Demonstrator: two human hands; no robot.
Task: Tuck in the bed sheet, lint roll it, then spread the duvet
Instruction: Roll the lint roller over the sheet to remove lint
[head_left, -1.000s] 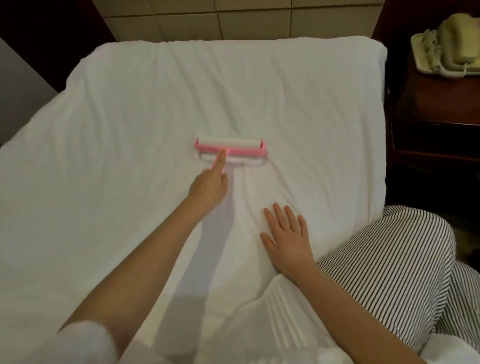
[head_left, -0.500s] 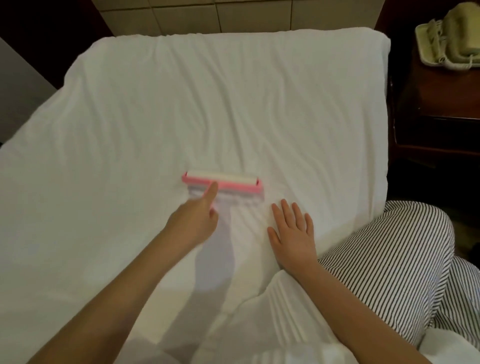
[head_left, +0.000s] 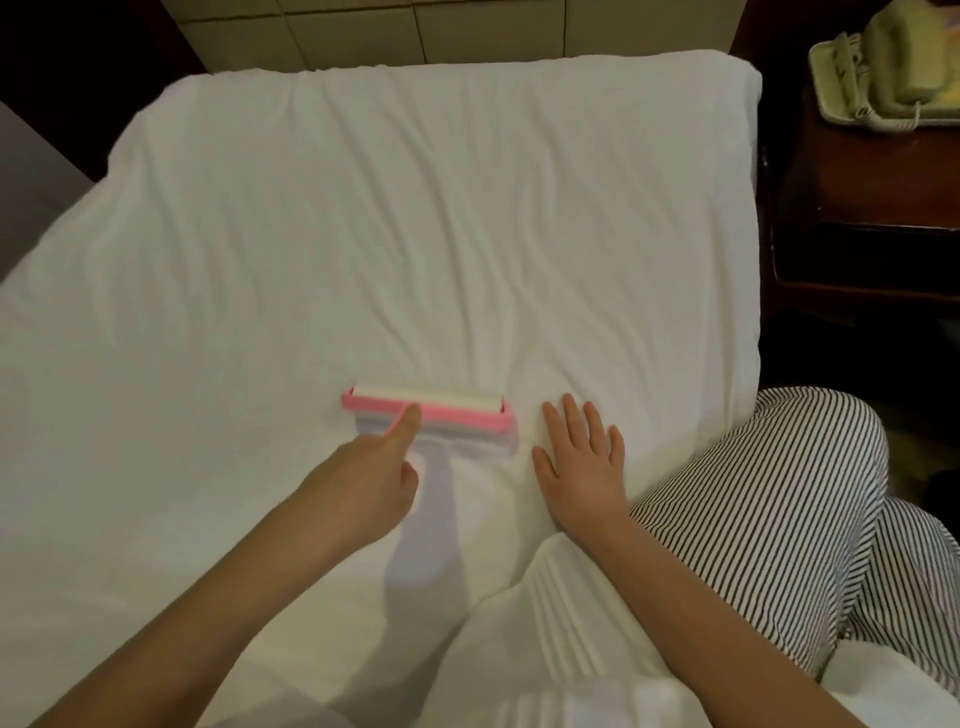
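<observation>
Our left hand grips the lint roller, forefinger along its handle; right hand flat, fingers spread, on the bed sheet just beside it.

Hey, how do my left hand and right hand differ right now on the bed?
The left hand grips the pink lint roller, with its index finger pointing along the handle; the right hand holds nothing. The left hand's other fingers are curled, while the right hand lies flat with its fingers spread. Both are bare and side by side over the white bed sheet.
</observation>
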